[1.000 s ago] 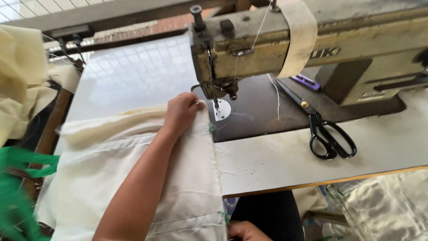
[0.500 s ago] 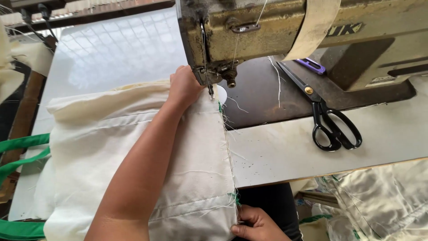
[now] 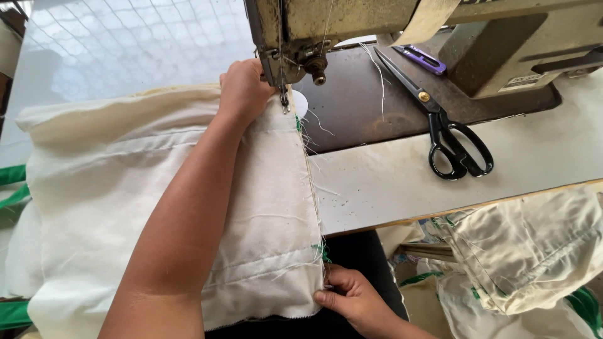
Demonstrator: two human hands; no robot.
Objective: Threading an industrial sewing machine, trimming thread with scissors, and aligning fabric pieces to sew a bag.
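1. One cream fabric panel (image 3: pixel 188 207) is lying flat on the white sewing table (image 3: pixel 440 182), its frayed right edge running from the near table edge up to the needle area of the sewing machine (image 3: pixel 295 37).
2. Left hand (image 3: pixel 242 91) is pressing palm-down on the far end of the panel, fingers together, resting just beside the presser foot.
3. Right hand (image 3: pixel 352 298) is pinching the near right corner of the panel between thumb and fingers, at the table's front edge.
4. Loose threads are trailing along the raw edge and over the dark machine bed.
5. Black scissors (image 3: pixel 449 135) are lying on the bed and table to the right, well apart from both hands; a small purple tool (image 3: pixel 424 59) is lying behind them.
6. Risk, as judged: left fingertips are sitting very close to the needle, so a slip could bring them under it; uneven tension between the hands could skew the seam; stray threads could snag in the stitching.
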